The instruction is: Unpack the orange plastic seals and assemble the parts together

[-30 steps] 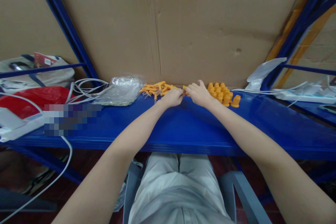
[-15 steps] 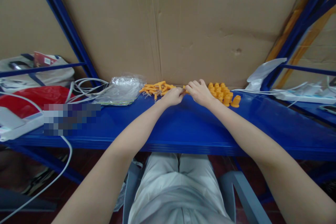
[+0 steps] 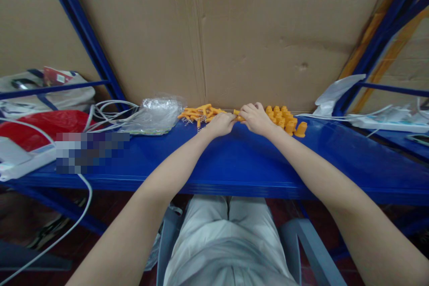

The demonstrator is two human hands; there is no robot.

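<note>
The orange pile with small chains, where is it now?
In the head view, the orange pile lies on the blue table just left of centre, between the plastic bag and the left hand.

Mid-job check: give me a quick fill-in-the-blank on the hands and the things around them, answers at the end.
1. The right hand holds a small part coloured ______.
2. In the picture, the flared-base pieces stand to the ______ of the left hand.
3. In the picture, the clear plastic packaging lies to the ______ of the heap of slender pieces.
4. The large upright panel behind the blue tabletop is made of ______.

Missing words: orange; right; left; cardboard.
</note>
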